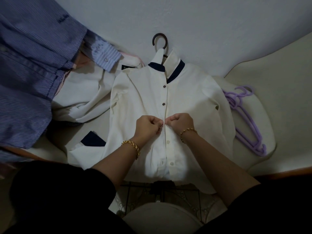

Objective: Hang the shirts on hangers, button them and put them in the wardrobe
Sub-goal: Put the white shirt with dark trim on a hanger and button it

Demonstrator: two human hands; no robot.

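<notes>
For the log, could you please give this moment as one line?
step: buttoning | left hand, right hand: pinching shirt | hanger: inside shirt

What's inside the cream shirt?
A dark hanger: its hook pokes out above the collar. Its arms are hidden under the cream shirt, so their shape can't be seen.

A plain, pale grey-white plastered wall (211, 22) fills the top of the view. It meets a cream-coloured padded upholstered surface (273, 78) that curves round the right side in soft, rolled cushions. A reddish-brown wooden edge (287, 173) borders this padding at the lower right. Lower down, thin black metal bars (127, 198) stand over white lace-patterned cloth (209, 208). The light is dim and the corners fall dark.
</notes>
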